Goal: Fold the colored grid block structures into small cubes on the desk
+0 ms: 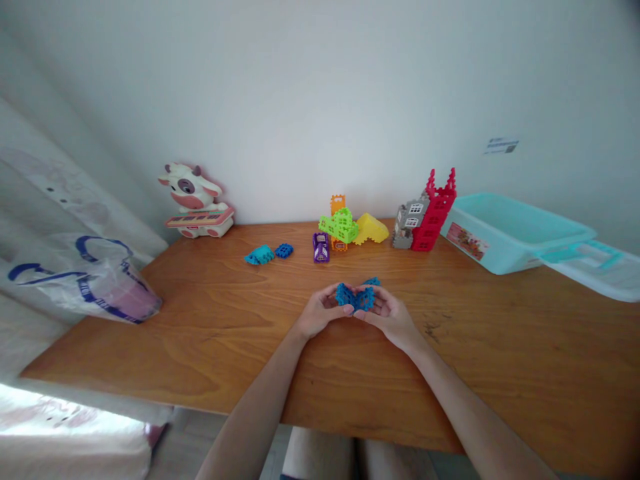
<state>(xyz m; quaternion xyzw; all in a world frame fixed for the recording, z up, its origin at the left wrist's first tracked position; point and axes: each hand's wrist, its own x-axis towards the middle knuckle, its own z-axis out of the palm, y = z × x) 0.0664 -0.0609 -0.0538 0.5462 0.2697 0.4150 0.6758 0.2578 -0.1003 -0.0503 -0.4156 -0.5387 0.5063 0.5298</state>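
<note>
1. Spanning the gap between the two sets of fingers, the blue lattice pieces (pixel 356 300) sit slightly above the surface (pixel 240 340), their longer reach running crosswise from left fingers to right; two faces meet near the middle in a shallow V.
2. The left hand (pixel 316 316) has its fingers closed on the left end, thumb on the near side.
3. The right hand (pixel 394 321) grips the right end likewise, thumb tip almost meeting the other; neither hand is clearly nearer, since both touch the pieces.
4. Just past the right fingertips shows another bit of blue lattice (pixel 371 281); whether it joins the held pieces or lies apart, I cannot tell.
5. Straight ahead of the fingers, well apart, stand a purple car (pixel 321 248), a lime-green piece (pixel 343 225), an orange piece (pixel 339 201) and a yellow piece (pixel 371 229).
6. Ahead and left of the fingers lie a teal piece (pixel 261 255) and a dark blue piece (pixel 284 251), near each other.
7. Ahead and right of them, a grey-and-red tower (pixel 433 219) stands upright beside a pale turquoise bin (pixel 500 247).
</note>
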